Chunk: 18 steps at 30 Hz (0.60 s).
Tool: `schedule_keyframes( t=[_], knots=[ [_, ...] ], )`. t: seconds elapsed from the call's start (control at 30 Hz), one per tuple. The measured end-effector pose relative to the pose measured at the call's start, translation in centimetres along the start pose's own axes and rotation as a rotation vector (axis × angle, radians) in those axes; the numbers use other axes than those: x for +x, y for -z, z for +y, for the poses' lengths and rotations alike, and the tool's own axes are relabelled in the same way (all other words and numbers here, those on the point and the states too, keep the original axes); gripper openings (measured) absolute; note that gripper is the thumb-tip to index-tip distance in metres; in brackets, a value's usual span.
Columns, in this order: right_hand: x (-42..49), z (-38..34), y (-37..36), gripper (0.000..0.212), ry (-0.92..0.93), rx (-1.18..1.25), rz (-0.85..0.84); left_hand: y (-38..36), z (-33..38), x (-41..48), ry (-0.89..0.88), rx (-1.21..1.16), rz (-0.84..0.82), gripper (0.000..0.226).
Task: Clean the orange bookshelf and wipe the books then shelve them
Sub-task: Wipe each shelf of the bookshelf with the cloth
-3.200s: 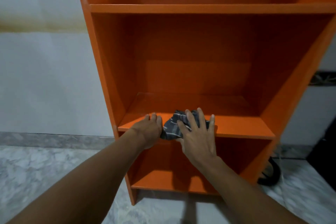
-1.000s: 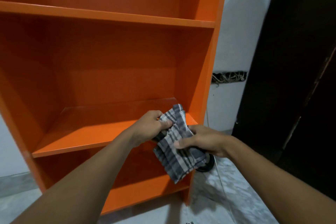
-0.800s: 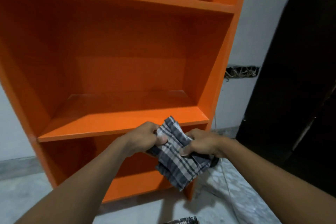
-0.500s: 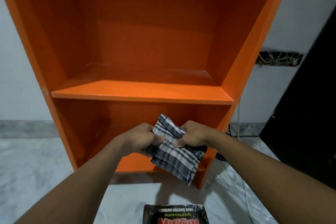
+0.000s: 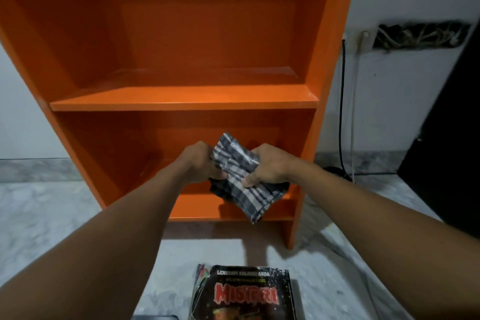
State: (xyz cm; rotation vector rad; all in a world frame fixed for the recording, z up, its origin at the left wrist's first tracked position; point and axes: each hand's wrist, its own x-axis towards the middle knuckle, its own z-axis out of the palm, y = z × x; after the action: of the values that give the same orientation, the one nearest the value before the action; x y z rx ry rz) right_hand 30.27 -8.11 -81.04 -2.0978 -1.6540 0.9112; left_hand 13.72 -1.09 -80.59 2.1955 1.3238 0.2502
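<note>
The orange bookshelf (image 5: 181,101) stands against the white wall, its two visible shelves bare. In front of the lower compartment I hold a grey-and-white checked cloth (image 5: 242,186) between both hands. My left hand (image 5: 198,163) grips its left side and my right hand (image 5: 268,165) pinches its right side; a loose corner hangs down. On the floor below lies a stack of books (image 5: 244,292), the top one black with red lettering.
The floor (image 5: 39,215) is pale marble. A black cable (image 5: 342,101) and a thin cord run down the wall right of the shelf, under a rough wall opening (image 5: 420,35). A large dark object (image 5: 452,153) stands at the far right.
The cloth has come off the middle shelf and both hands now bunch it lower, before the bottom compartment. My view has tilted down, bringing the books on the floor into sight.
</note>
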Motion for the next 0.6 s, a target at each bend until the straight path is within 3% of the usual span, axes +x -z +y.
schedule_keyframes(
  t=[0.07,0.17,0.37,0.6],
  knots=[
    [0.2,-0.3,0.5,0.035,0.031,-0.011,0.055,0.4,0.6,0.7,0.0,0.022,0.048,0.022],
    [0.7,-0.3,-0.1,0.056,0.056,-0.058,0.084,0.3,0.3,1.6,-0.017,-0.028,0.076,0.023],
    [2.0,-0.1,-1.2,0.07,0.016,-0.184,0.081,-1.3,-3.5,3.5,-0.072,-0.199,-0.011,0.029],
    [3.8,-0.7,-3.5,0.043,0.024,-0.334,0.116,-4.4,-7.2,6.7,-0.212,-0.182,0.175,0.015]
  ],
)
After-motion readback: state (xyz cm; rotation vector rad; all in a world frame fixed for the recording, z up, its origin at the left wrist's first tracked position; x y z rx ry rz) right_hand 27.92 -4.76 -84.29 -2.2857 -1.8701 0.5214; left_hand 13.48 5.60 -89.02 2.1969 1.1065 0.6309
